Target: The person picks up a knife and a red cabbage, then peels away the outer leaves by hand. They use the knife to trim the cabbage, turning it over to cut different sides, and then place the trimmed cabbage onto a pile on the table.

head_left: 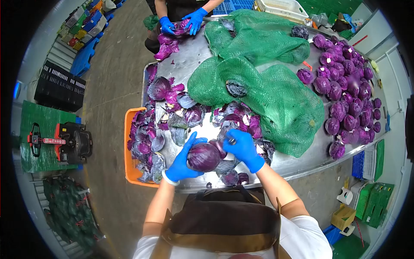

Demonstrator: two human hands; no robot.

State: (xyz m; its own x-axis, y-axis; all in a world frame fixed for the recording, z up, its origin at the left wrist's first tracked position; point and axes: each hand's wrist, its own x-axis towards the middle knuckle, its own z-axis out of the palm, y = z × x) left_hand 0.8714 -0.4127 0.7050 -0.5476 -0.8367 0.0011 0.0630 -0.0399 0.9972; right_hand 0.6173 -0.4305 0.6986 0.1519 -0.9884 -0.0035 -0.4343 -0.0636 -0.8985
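My left hand (183,162), in a blue glove, is wrapped round the side of a red cabbage (204,157) just above the table's near edge. On the cabbage's right, my right hand (243,149), also gloved, is closed on a purple outer leaf (218,147) that stands off the head. A small dark, shiny piece (232,140) shows between the right fingers; I cannot tell what it is. Loose cabbage leaves (177,123) lie on the metal table (282,163) around both hands.
Green mesh sacks (258,95) cover the table's middle, with many red cabbages (345,95) piled to the right. At the left corner stands an orange crate (129,162) full of leaves. Across the table, another person's gloved hands (183,23) handle leaves. A pallet jack (71,142) stands further left.
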